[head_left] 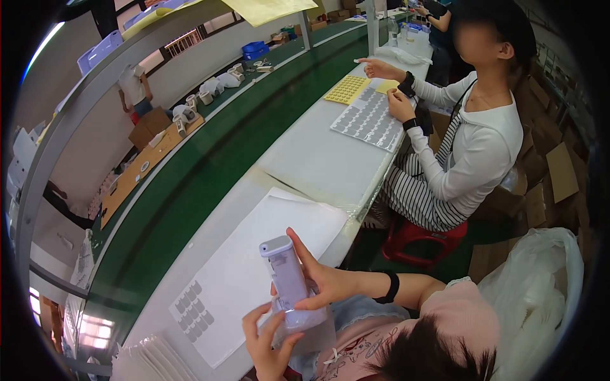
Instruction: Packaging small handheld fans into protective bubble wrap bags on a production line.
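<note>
My right hand (318, 279) is closed around a lavender plastic housing (291, 279) with a grey top end and a wider lower end. It stands roughly upright over the near edge of the white table. Beside its lower end is my left hand (270, 343), fingers spread and curved; whether the fingertips touch the housing is hard to tell. Under and beyond my hands lies a large white sheet (254, 254). Several grey die-cut pieces (194, 311) sit in rows on the sheet's left part.
To the right a co-worker (464, 146) sits on a red stool (422, 244), hands over a grey-patterned sheet (368, 120) and a yellow sheet (347, 89). A green conveyor belt (197, 216) runs behind the table. Stacked white sheets (149, 362) stand lower left; a plastic bag (534, 298) lies right.
</note>
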Demonstrator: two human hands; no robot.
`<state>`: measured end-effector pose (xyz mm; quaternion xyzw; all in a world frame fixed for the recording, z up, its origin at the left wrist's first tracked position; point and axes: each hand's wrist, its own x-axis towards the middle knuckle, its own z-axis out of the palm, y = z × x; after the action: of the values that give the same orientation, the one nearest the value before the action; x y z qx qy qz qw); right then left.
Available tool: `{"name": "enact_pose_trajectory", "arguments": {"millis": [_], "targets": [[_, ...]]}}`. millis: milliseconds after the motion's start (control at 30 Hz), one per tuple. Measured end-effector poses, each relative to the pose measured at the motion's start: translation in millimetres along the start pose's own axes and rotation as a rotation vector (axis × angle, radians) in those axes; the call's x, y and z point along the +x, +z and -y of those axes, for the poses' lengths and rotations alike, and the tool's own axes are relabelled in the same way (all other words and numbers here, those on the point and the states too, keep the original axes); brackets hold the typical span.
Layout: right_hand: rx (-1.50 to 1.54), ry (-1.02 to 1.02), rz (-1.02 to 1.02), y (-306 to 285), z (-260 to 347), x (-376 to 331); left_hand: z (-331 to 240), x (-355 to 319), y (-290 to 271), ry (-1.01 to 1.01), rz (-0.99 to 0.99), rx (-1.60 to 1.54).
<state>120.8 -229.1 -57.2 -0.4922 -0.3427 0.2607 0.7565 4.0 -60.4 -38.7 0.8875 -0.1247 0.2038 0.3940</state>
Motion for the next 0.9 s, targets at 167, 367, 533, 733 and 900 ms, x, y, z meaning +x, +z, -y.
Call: {"name": "enact_pose_trajectory", "arguments": {"millis": [167,367,533,733,900], "targets": [[-0.121,0.089,0.198,-12,6,4,17,-4,11,0.044,0.062,-0.145],[-0.088,0.158,0.216,-6,-9,4,17,0,9,0.179,0.021,-0.040],[-0.175,0.081,0.278,-6,-11,8,20,2,15,0.295,-0.047,0.028],[0.037,0.033,0.336,-20,-22,1,18,5,24,0.378,-0.218,-0.074],[0.180,-0.054,0.372,-23,-28,-2,11,7,19,0.319,-0.170,-0.238]]}}
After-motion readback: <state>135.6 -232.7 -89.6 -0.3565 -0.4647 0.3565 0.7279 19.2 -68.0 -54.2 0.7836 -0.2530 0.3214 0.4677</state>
